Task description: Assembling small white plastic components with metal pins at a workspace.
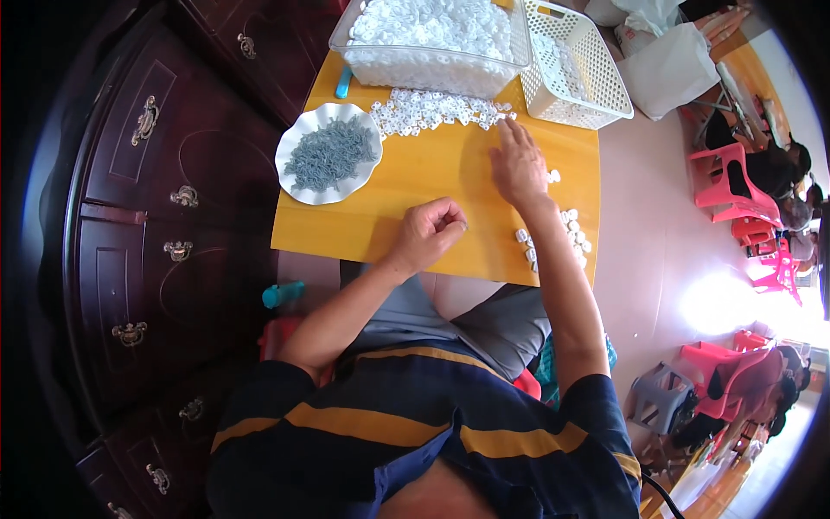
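The dark wooden cabinet [112, 285] is standing at your left, beside the yellow table [441, 173] before which you are sitting. At the table's far edge, the clear bin [432, 76] is holding a heap of small white pieces, and the white perforated basket [592, 112] is standing just right of it, bearing more. The scalloped white plate [356, 182] is lying at the table's left side, carrying a mound of thin grey pieces [327, 156]. Your right hand [520, 164] is hovering or resting (you cannot tell which here) near the bin, its fingers extending close together toward the loose white pieces [419, 112], which are lying along the bin's near side. Your left hand [426, 235] is hanging near the table's front edge, its fingers curling, thumb and forefinger meeting; whatever they are pinching is too small to tell. Chunkier white pieces [573, 227] are lying about your right forearm. A blue object [344, 82] is lying between plate and bin.
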The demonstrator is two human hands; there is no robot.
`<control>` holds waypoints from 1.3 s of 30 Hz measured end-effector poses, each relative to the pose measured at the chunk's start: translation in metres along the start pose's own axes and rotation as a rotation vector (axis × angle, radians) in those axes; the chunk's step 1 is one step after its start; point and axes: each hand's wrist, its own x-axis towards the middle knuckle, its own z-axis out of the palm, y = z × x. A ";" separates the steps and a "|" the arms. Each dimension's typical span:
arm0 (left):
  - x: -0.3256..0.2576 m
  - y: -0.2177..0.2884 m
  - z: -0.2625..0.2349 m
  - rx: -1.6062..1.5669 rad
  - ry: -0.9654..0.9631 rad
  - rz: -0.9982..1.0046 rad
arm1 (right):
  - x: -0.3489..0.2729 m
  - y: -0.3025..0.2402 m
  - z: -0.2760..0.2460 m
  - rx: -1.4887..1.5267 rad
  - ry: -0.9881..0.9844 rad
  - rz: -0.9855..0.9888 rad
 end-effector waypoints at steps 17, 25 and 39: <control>-0.009 0.012 -0.016 -0.029 -0.002 0.061 | -0.083 -0.048 -0.005 0.000 -0.139 -0.203; -0.016 0.019 -0.011 0.012 -0.009 0.041 | -0.139 -0.057 -0.036 0.458 0.176 0.064; -0.026 0.029 0.006 0.173 -0.040 0.169 | -0.161 -0.057 -0.028 1.474 -0.326 0.581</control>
